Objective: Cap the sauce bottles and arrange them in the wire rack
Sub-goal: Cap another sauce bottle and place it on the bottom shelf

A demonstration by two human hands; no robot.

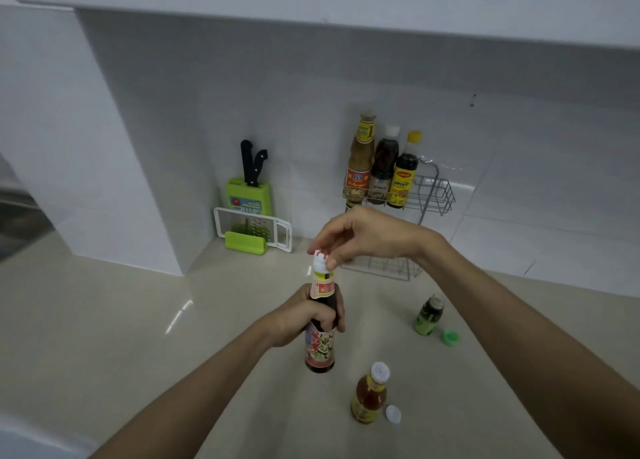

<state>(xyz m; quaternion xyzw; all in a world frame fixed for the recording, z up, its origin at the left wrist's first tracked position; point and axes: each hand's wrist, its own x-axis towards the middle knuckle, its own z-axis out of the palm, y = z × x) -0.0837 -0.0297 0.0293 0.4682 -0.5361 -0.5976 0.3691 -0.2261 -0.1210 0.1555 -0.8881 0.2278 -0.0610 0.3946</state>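
three capped bottles are stood upright in the upper tier of a thin chrome wire rack (437,195) against the glossy white tiled wall: a tall amber bottle (360,161) with a beige cap, a dark bottle with a white cap (383,166), and a dark bottle with a yellow cap (404,171). the right part of that tier is seen empty. a tall dark glass bottle (320,341) with a colourful paper label is stood on the smooth beige countertop (138,320), in front of the rack. its shoulder and upper body are wrapped by the left hand (304,316), the fingers closed around the glass. its white cap (320,261), marked with red, is pinched from above by the fingertips of the right hand (363,237), the cap sitting on the neck directly below that hand. whether the cap is fully seated cannot be told. a small green bottle (428,315) is seen uncapped to the right, with a round green cap (450,337) lying just beside it. nearer, a squat amber bottle (370,394) with a ribbed white top is stood, a loose white cap (393,414) just beside it. a green knife block (249,195) with two black handles and a white grater (252,228) are leaned at the wall.
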